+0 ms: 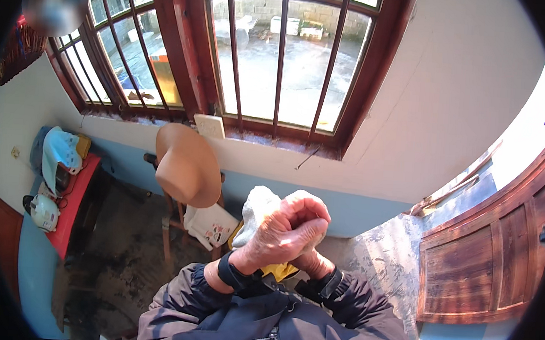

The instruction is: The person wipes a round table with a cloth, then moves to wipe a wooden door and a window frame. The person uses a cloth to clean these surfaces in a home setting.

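My left hand (275, 234) is raised in front of my chest, its fingers curled and its thumb towards the fingertips. Right behind it is my right hand (312, 260), mostly hidden, with the wrist and part of the palm side showing. A light grey cloth item (254, 216) lies against the far left side of the hands; which hand holds it cannot be told. Below the hands, a bit of yellow material (279, 271) shows between the wrists. Dark straps circle both wrists, at the jacket cuffs.
A brown brimmed hat (190, 166) rests on a wooden chair (166, 238) beside a printed white cloth (209, 225). At left, a red-topped table (73, 208) holds a kettle (44, 212) and cloths. A barred window (279, 66) is ahead; a wooden door (484, 260) stands at right.
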The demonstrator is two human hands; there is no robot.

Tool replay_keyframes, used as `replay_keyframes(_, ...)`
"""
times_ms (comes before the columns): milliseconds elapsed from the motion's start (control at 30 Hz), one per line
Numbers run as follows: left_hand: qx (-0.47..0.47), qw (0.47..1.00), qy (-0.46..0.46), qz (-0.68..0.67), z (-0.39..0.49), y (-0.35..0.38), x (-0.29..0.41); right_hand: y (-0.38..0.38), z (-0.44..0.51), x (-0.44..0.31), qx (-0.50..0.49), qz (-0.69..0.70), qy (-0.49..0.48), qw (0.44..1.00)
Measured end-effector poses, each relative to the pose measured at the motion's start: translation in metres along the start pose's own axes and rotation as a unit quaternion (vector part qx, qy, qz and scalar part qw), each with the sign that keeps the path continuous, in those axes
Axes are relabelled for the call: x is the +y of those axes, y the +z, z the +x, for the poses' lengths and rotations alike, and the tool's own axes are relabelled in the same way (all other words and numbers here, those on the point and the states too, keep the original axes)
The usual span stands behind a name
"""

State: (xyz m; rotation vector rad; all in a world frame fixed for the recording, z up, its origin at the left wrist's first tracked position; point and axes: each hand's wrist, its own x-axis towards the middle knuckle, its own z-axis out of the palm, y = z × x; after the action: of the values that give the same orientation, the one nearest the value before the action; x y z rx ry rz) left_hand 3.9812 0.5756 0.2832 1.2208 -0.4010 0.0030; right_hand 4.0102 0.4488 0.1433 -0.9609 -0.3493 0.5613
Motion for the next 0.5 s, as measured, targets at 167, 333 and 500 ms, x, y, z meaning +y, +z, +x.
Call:
replay_keyframes(167,-0.075,0.992,0.026,0.098,0.027,-0.01,0.001,-0.004,0.039,0.025,0.006,0.525,-0.211,0.825)
replay_keyframes(333,-0.086,0.938,0.282,0.184,0.058,-0.047,0.041,0.025,0.069,-0.082,-0.004,-0.079,-0.231,0.97)
replay_keyframes(500,-0.101,0.952,0.226,0.178,0.093,-0.102,0.088,0.063,0.09,-0.186,-0.013,0.029,-0.231,0.973)
